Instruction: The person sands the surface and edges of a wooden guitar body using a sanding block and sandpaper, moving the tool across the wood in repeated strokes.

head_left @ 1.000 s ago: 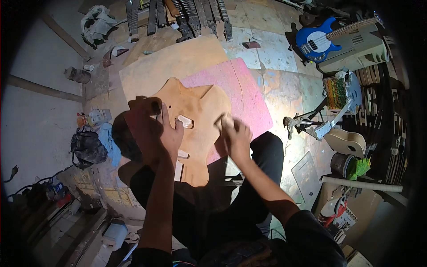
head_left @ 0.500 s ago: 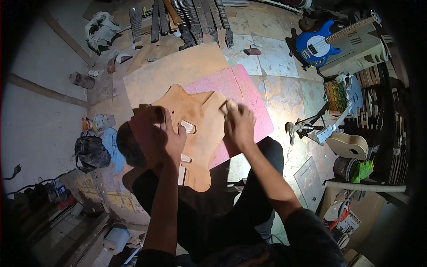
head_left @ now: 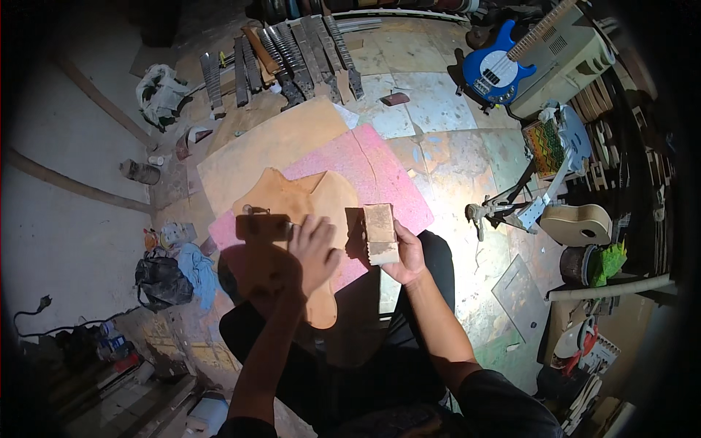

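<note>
An unfinished wooden guitar body lies on a pink board, which overlaps a tan sheet; the shadows of my arms and hands darken much of the body. My left hand rests on the body, fingers apart and pointing away from me, with nothing in them that I can see. My right hand grips a worn, pale sanding block, held up just beside the body's right edge, its face turned upward.
Several guitar necks lie at the back. A blue bass stands upper right, near a metal stand and an acoustic guitar body. A black bag and blue cloth sit left, beside a wall.
The sanding block in my right hand has left the body's upper right and turned over, coming toward me. My left hand has shifted right across the body. The view has shifted too.
</note>
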Demonstrator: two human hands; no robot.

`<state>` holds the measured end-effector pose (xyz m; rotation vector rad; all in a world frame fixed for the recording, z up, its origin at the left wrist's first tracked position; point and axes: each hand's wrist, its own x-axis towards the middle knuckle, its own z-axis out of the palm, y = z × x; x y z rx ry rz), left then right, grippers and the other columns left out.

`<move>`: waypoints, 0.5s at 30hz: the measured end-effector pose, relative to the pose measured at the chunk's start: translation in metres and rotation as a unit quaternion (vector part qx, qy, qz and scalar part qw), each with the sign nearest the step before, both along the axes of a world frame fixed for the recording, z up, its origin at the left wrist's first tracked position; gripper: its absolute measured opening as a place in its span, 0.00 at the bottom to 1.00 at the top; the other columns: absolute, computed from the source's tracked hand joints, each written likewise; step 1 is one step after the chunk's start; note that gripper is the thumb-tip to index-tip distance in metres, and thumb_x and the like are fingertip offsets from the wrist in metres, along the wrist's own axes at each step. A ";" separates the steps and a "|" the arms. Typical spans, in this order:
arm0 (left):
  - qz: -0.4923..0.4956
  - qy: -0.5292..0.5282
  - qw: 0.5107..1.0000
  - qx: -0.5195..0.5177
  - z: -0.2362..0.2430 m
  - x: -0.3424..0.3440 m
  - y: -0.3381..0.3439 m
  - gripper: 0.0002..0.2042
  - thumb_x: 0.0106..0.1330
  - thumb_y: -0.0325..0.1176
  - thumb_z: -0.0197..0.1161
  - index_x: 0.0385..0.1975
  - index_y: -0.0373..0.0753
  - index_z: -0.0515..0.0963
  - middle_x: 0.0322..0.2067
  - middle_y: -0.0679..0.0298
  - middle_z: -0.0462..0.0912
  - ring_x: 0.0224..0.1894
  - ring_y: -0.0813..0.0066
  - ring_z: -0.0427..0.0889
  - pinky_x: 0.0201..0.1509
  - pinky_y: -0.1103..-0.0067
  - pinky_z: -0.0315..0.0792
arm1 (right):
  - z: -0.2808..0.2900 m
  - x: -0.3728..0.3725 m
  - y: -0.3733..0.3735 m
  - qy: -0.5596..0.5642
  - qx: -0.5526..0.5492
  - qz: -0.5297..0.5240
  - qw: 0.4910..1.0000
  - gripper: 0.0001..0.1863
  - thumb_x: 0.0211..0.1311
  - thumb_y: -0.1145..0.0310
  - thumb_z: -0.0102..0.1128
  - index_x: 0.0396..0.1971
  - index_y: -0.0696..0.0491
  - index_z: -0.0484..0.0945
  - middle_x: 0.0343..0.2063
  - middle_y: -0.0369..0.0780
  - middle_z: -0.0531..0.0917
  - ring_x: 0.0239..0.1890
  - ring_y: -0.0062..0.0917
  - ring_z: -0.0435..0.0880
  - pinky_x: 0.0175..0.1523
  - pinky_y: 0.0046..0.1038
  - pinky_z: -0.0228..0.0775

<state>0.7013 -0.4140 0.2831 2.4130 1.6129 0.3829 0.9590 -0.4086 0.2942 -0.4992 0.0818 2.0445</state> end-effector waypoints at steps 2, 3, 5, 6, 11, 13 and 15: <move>-0.052 -0.003 0.999 0.000 -0.002 0.028 -0.002 0.31 0.70 0.48 0.65 0.71 0.40 0.76 0.75 0.61 0.73 0.80 0.49 0.63 0.82 0.46 0.53 | -0.005 0.005 0.000 0.001 -0.003 -0.009 1.000 0.29 0.83 0.55 0.51 0.78 0.44 0.66 0.65 0.45 0.83 0.61 0.40 0.86 0.66 0.44 0.80; -0.042 0.010 0.999 0.009 -0.002 0.035 0.001 0.31 0.71 0.49 0.65 0.71 0.41 0.77 0.75 0.61 0.74 0.81 0.49 0.62 0.81 0.46 0.53 | -0.005 0.008 0.001 0.003 -0.002 -0.007 1.000 0.28 0.83 0.55 0.51 0.78 0.44 0.67 0.64 0.45 0.83 0.61 0.40 0.86 0.66 0.44 0.80; -0.019 0.035 0.999 0.026 -0.002 0.047 0.012 0.29 0.72 0.50 0.64 0.70 0.42 0.78 0.74 0.60 0.75 0.81 0.50 0.60 0.81 0.45 0.54 | -0.005 0.013 0.002 0.007 0.000 -0.001 1.000 0.28 0.83 0.55 0.51 0.77 0.44 0.67 0.63 0.44 0.83 0.60 0.40 0.87 0.65 0.44 0.81; -0.006 0.040 0.999 0.021 -0.002 0.050 0.019 0.28 0.73 0.49 0.63 0.69 0.41 0.79 0.74 0.61 0.74 0.82 0.50 0.59 0.81 0.44 0.52 | -0.005 0.014 0.003 0.010 0.003 -0.001 1.000 0.27 0.83 0.55 0.51 0.76 0.45 0.68 0.63 0.44 0.84 0.59 0.40 0.87 0.64 0.44 0.81; 0.056 -0.181 0.980 -0.061 0.001 0.059 0.032 0.26 0.74 0.37 0.65 0.70 0.36 0.76 0.67 0.54 0.81 0.70 0.52 0.76 0.75 0.56 0.67 | -0.001 0.009 0.009 0.015 -0.007 0.001 1.000 0.26 0.83 0.53 0.49 0.73 0.47 0.70 0.59 0.44 0.85 0.54 0.38 0.88 0.59 0.44 0.82; 0.091 -0.364 0.918 -0.129 0.011 0.069 0.030 0.25 0.75 0.30 0.66 0.71 0.34 0.75 0.61 0.52 0.84 0.64 0.59 0.81 0.69 0.65 0.73 | 0.002 0.010 0.009 -0.018 0.012 0.006 1.000 0.26 0.82 0.53 0.49 0.72 0.48 0.71 0.58 0.44 0.85 0.54 0.37 0.88 0.57 0.43 0.82; 0.125 -0.516 0.830 -0.169 0.033 0.090 0.022 0.25 0.75 0.25 0.67 0.71 0.33 0.74 0.56 0.52 0.86 0.57 0.69 0.85 0.62 0.74 0.78 | 0.008 0.008 0.007 -0.045 0.011 0.011 0.999 0.26 0.81 0.54 0.50 0.71 0.49 0.71 0.57 0.44 0.85 0.53 0.36 0.88 0.56 0.42 0.82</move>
